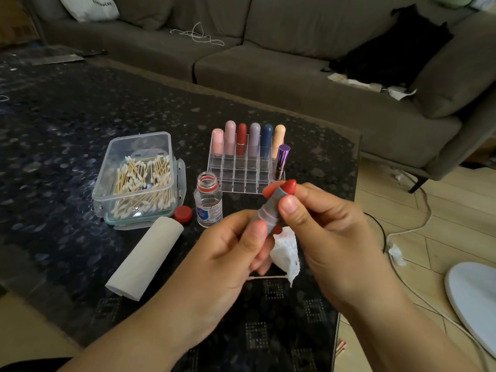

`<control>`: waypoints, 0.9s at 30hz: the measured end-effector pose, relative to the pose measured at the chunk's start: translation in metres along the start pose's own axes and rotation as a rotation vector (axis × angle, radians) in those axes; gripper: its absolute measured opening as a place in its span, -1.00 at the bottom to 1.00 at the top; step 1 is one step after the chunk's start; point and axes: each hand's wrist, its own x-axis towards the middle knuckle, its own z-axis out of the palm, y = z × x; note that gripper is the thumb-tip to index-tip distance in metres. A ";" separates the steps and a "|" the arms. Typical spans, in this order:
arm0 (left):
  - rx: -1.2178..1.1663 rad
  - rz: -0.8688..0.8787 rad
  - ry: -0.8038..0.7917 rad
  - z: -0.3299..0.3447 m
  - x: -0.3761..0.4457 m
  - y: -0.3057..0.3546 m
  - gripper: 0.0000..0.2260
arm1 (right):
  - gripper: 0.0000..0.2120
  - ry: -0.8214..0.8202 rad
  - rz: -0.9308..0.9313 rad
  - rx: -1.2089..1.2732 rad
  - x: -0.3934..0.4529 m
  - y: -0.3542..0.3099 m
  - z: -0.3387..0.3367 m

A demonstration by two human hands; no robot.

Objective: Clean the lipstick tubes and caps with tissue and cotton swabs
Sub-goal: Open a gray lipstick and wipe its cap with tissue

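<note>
Two hands hold one grey lipstick tube (271, 210) above the dark desk (67, 124).

The left hand (228, 253) grips the tube's lower end, fingers curled round it; the right hand (322, 224) pinches its upper end, where the red stick (290, 186) is exposed. A crumpled tissue (285, 253) sits just below. Behind stand an organiser (241, 170) with six capped lipsticks, an open bottle (208, 202), its red cap (183, 214), a cotton-swab box (139, 175) and a tissue roll (145, 259).
</note>
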 end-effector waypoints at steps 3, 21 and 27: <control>0.331 0.162 0.091 0.001 -0.002 -0.001 -0.65 | -0.83 0.009 -0.061 -0.054 0.000 -0.001 0.002; -0.148 -0.067 -0.051 -0.004 0.004 0.004 -0.71 | -0.83 0.039 0.072 0.034 -0.001 -0.006 0.001; 0.289 0.184 0.273 0.010 -0.001 -0.004 -0.87 | -0.84 0.184 0.088 -0.122 0.000 0.003 0.007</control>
